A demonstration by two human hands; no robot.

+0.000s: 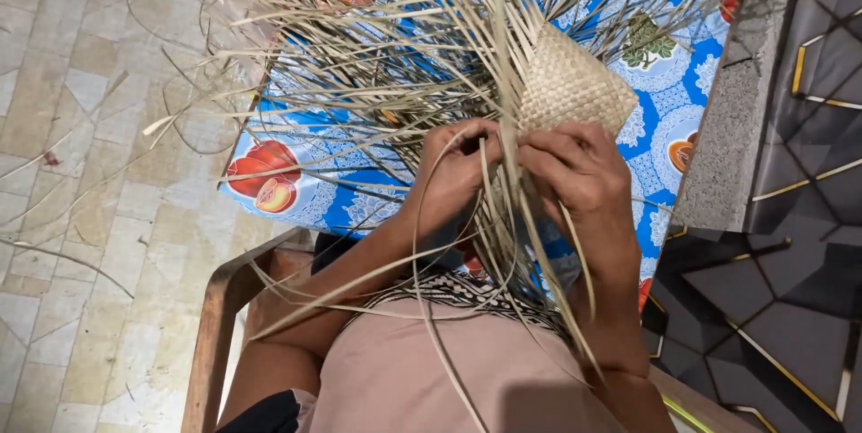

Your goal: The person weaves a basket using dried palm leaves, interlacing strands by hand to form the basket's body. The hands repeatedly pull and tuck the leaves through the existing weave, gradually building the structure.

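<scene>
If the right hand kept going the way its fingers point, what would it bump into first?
Probably the left hand: the right hand points leftward across the dry straw strips pinched between them, though depth is unclear.

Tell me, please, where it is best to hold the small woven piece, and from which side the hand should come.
Probably the woven piece is best pinched at its near lower edge, coming from the person's side, where the left hand and right hand already meet it. That patch is flat and tight. The loose straw strips fan out to the far left and would slip or bend.
</scene>
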